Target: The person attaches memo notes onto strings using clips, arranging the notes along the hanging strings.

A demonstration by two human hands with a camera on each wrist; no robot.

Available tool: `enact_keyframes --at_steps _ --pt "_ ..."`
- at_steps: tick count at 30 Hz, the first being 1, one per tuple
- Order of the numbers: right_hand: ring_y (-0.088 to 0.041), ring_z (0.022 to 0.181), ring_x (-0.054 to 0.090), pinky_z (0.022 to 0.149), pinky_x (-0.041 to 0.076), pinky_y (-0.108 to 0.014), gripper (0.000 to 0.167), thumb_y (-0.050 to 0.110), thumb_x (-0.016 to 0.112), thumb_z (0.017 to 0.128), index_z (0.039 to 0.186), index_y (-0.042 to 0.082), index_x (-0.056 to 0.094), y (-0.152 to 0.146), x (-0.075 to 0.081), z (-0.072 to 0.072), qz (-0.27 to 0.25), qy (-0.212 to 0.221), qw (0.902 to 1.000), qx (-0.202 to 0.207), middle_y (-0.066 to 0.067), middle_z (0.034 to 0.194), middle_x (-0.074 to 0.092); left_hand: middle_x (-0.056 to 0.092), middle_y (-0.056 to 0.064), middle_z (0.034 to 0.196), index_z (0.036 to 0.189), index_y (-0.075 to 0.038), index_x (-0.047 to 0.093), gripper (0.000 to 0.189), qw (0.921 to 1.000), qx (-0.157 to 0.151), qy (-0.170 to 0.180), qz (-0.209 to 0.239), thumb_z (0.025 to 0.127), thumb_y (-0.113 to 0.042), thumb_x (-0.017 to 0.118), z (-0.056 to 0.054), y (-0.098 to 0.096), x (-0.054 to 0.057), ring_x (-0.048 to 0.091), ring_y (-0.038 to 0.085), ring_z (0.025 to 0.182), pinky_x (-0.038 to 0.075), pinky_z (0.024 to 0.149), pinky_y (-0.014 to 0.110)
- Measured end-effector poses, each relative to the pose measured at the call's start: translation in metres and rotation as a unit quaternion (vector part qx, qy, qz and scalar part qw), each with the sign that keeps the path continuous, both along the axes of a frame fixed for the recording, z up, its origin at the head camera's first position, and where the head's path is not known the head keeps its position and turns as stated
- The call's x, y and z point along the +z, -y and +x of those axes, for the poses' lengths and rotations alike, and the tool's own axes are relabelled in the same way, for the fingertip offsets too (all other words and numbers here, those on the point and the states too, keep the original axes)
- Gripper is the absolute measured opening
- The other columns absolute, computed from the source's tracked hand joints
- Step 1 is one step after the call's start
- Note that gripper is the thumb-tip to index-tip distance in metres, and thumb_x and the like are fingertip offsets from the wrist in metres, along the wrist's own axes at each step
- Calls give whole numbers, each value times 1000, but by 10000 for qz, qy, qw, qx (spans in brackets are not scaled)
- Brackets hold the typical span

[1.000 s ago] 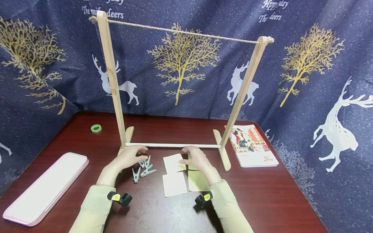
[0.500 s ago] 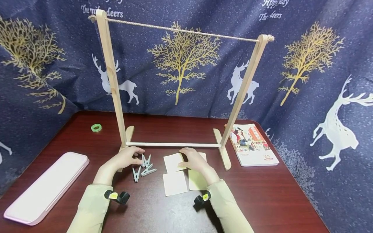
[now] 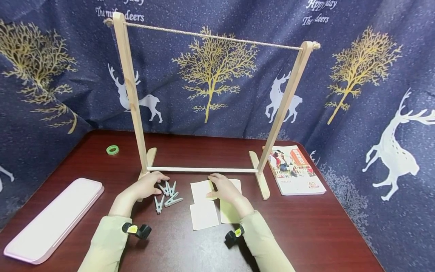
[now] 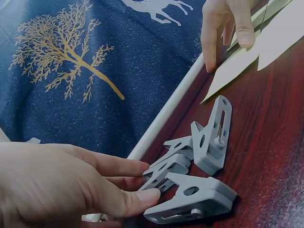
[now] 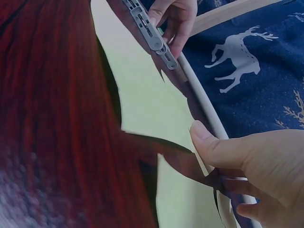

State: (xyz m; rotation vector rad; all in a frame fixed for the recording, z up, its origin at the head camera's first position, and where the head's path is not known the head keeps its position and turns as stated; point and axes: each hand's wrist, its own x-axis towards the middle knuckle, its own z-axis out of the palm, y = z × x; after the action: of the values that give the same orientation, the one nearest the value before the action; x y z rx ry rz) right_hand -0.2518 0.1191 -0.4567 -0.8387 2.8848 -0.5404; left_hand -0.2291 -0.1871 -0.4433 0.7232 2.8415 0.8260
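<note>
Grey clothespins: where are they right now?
In the head view, the grey clothespins lie on the table left of the paper squares, close to the left hand, in front of the white crossbar.

Green ring beyond pale case, illustrated book at right, deer-print cloth behind

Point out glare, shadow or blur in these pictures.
Head view: pale glare on the near tabletop, dark shadow beside the right sleeve; left wrist view: clothespins fairly crisp; right wrist view: whitish glare lower left, dark shadow left of the paper squares.
</note>
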Motion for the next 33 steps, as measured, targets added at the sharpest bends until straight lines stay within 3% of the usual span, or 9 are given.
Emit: enact_keyframes --at_steps 12,19,24,33 --pt "-36 128 51 106 42 -45 65 28 82 78 129 -3 56 1 -2 2 -226 -44 9997 -64 -18 134 55 58 27 120 118 6 65 41 9995 260 -56 -144 78 7 74 -2 -1 -3 64 38 104 51 89 50" --pt "-34 123 54 103 45 -44 64 25 84 76 126 1 53 4 1 3 -532 226 9975 -406 -15 126 60 61 24 116 112 3 67 35 9992 252 -281 -163 79 3 75 -2 0 -4 65 36 100 52 87 49" --pt "-33 116 57 98 47 -45 63 22 87 72 120 2 52 5 1 5 -780 174 9953 -554 -16 118 62 61 24 116 111 1 67 32 9992 365 -151 -25 80 1 75 -2 1 -6 64 36 102 51 88 50" --pt "-26 99 59 87 49 -42 64 19 88 70 119 6 50 4 0 6 -1059 40 9924 -618 -12 103 64 62 22 110 105 1 66 30 9997 182 -164 48 77 1 78 -3 5 -5 64 35 97 52 86 48"
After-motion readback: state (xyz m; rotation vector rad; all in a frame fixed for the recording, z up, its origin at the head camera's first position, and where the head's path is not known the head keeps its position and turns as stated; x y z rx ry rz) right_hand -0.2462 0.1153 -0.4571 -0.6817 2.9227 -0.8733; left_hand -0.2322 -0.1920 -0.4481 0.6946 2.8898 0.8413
